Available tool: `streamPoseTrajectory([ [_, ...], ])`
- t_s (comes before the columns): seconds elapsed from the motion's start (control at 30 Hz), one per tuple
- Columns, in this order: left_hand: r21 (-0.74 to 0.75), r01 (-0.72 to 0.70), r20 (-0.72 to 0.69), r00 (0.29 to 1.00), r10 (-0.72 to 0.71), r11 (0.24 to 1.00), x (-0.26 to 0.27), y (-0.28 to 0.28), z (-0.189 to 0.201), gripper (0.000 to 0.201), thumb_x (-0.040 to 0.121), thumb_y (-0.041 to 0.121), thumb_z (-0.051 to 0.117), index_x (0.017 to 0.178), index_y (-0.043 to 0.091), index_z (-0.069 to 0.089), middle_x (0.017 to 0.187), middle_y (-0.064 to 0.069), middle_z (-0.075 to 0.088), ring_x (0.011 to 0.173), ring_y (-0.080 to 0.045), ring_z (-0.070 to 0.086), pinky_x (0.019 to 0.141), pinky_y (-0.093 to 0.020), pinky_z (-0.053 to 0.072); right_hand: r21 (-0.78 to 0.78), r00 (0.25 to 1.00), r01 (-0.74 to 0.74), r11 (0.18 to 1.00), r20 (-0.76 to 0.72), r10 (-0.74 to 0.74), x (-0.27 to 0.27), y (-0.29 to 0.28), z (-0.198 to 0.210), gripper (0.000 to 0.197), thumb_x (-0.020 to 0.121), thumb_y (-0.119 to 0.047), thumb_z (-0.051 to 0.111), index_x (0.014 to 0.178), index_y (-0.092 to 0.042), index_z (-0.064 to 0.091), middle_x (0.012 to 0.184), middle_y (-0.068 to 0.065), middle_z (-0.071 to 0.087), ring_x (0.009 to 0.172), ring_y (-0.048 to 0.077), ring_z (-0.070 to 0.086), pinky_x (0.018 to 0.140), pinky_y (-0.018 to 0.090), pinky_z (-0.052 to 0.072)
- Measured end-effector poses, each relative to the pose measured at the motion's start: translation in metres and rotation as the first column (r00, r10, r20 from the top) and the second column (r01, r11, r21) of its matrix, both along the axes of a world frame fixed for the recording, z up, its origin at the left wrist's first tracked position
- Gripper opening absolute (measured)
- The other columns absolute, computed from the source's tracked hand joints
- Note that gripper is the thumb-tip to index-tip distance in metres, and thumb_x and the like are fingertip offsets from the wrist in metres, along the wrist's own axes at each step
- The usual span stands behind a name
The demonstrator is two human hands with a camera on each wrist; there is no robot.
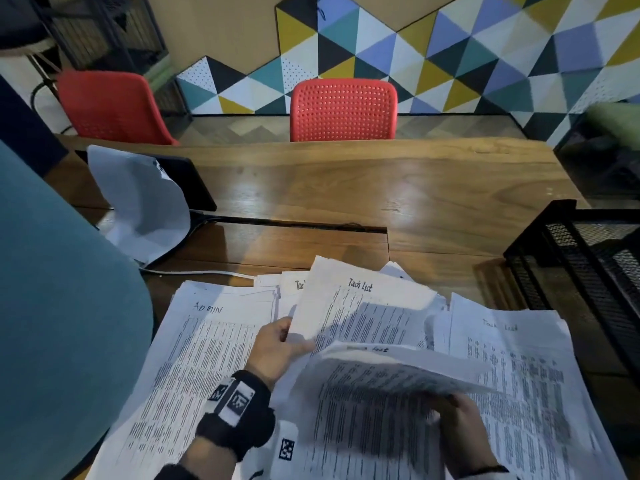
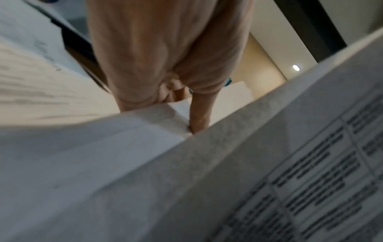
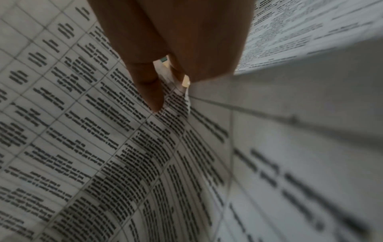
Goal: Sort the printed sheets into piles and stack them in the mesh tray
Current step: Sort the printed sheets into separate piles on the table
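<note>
While both hands are working the papers on the wooden table (image 1: 346,174):
Left hand (image 1: 277,348): pinching a raised sheet (image 1: 360,313) headed "Task List"
Right hand (image 1: 460,431): gripping a curled sheet (image 1: 381,372), heading blurred
Left pile (image 1: 194,348): lying flat, marked "ADMIN"
Mesh tray (image 1: 588,258): sitting at the right edge
Red chairs (image 1: 343,109): two, standing behind

Your right hand (image 1: 460,434) is partly covered by the curled sheet (image 1: 391,375) above it, so its fingers are mostly out of sight. The printed text on every sheet is too blurred to read. The mesh tray (image 1: 588,258) is cut off by the right edge. Both wrist views are soft with blur, showing paper and little else.
</note>
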State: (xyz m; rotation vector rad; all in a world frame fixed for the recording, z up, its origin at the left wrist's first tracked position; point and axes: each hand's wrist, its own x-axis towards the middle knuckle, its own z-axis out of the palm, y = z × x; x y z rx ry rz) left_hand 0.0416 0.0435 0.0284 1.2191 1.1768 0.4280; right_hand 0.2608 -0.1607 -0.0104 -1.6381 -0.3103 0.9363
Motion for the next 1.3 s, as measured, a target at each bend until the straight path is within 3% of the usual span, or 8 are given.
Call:
streamPoseTrajectory([
  [0.17,-0.235,-0.072,0.127,0.986,0.104,0.969,0.0,-0.009,-0.011,0.113,0.05,0.031,0.099,0.136,-0.009,0.039,0.133,-0.032,0.053,0.12,-0.039,0.057,0.112,-0.054,0.037,0.095,1.0,0.027,0.995,-0.014,-0.026,0.0,0.002,0.012,0.029,0.077,0.01,0.065,0.104,0.0,0.062,0.098,0.013,0.074,0.097,0.027,0.067,0.077,0.035,0.048],
  [0.3,-0.202,-0.012,0.117,0.993,0.036,0.979,0.008,-0.021,-0.002,0.053,0.068,0.038,0.088,0.094,-0.001,0.063,0.097,-0.014,0.068,0.095,-0.026,0.064,0.102,-0.038,0.041,0.109,0.994,0.081,0.991,-0.083,-0.072,0.003,0.002,0.009,0.045,0.082,0.014,0.059,0.121,-0.008,0.052,0.105,0.018,0.071,0.099,0.034,0.066,0.087,0.045,0.051],
  [0.47,-0.334,-0.049,0.185,0.976,0.117,0.941,0.009,-0.028,-0.018,0.055,0.094,0.05,0.057,0.139,0.017,0.054,0.139,-0.002,0.058,0.128,-0.022,0.054,0.108,-0.039,0.04,0.083,0.994,0.109,0.991,0.014,-0.111,0.004,-0.003,0.009,0.026,0.081,0.015,0.059,0.105,0.004,0.064,0.089,0.011,0.075,0.093,0.034,0.066,0.075,0.031,0.054],
  [0.67,-0.145,-0.031,0.065,0.997,0.041,0.989,0.013,-0.036,-0.024,0.019,0.082,0.037,0.072,0.081,0.02,0.078,0.086,-0.001,0.073,0.085,-0.023,0.064,0.071,-0.031,0.051,0.042,0.976,0.099,0.994,0.193,-0.105,0.006,-0.01,0.018,0.023,0.081,0.016,0.055,0.071,0.0,0.067,0.064,0.002,0.066,0.071,0.021,0.06,0.059,0.024,0.046],
  [0.83,-0.12,-0.011,0.007,1.0,0.012,0.993,0.014,-0.035,-0.024,0.025,0.09,0.033,0.067,0.072,0.02,0.078,0.081,-0.002,0.072,0.087,-0.024,0.062,0.079,-0.036,0.049,0.073,0.992,0.114,0.991,-0.057,-0.11,0.012,-0.007,0.006,0.023,0.087,0.008,0.052,0.075,-0.005,0.067,0.072,0.0,0.074,0.085,0.028,0.062,0.08,0.042,0.048],
  [0.97,-0.164,0.102,-0.025,0.994,-0.107,0.981,0.012,-0.039,-0.026,0.025,0.097,0.022,0.061,0.079,0.014,0.077,0.085,-0.007,0.075,0.084,-0.026,0.067,0.077,-0.039,0.051,-0.03,0.986,0.16,0.987,-0.042,-0.161,0.017,-0.011,0.003,0.045,0.092,0.01,0.041,0.057,-0.013,0.06,0.059,-0.011,0.069,0.068,0.006,0.066,0.066,0.028,0.047],
  [1.17,-0.115,0.003,0.116,0.993,0.01,0.993,0.009,-0.04,-0.014,0.016,0.09,0.012,0.069,0.08,0.005,0.079,0.075,0.006,0.074,0.074,-0.008,0.067,0.077,-0.023,0.055,-0.046,0.978,0.201,0.978,0.065,-0.198,0.019,-0.005,0.015,0.024,0.092,0.007,0.047,0.077,-0.01,0.055,0.069,-0.001,0.066,0.082,0.024,0.062,0.062,0.023,0.046],
  [1.3,-0.126,0.025,0.286,0.958,0.012,0.992,0.005,-0.038,-0.001,0.039,0.074,0.013,0.082,0.099,-0.014,0.069,0.105,-0.032,0.07,0.094,-0.036,0.068,0.09,-0.045,0.056,-0.021,0.961,0.087,0.996,-0.263,-0.09,0.015,0.003,0.02,0.021,0.084,-0.005,0.065,0.102,0.004,0.06,0.098,0.022,0.068,0.085,0.035,0.067,0.07,0.04,0.053],
])
